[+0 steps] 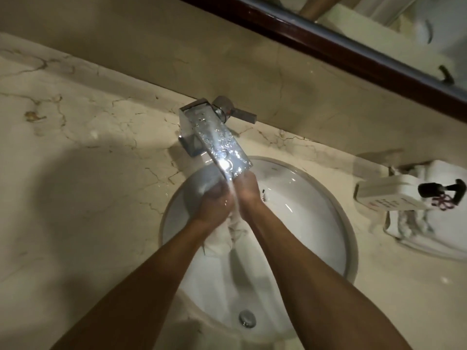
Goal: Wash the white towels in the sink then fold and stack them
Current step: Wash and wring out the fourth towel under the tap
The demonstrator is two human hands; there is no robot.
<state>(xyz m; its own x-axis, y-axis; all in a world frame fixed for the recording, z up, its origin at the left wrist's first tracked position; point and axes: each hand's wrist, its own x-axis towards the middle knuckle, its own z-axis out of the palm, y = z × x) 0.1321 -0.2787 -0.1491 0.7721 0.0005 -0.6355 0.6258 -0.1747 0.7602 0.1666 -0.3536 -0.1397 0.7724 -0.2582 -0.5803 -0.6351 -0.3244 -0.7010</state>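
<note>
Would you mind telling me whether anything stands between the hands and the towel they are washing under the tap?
Nothing visible does. The left hand and right hand are both closed directly on the white towel, which hangs between them into the sink. Only running water from the faucet falls onto them.

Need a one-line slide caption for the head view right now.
Both hands, left hand and right hand, wring a white towel under the running faucet above the sink.
</note>
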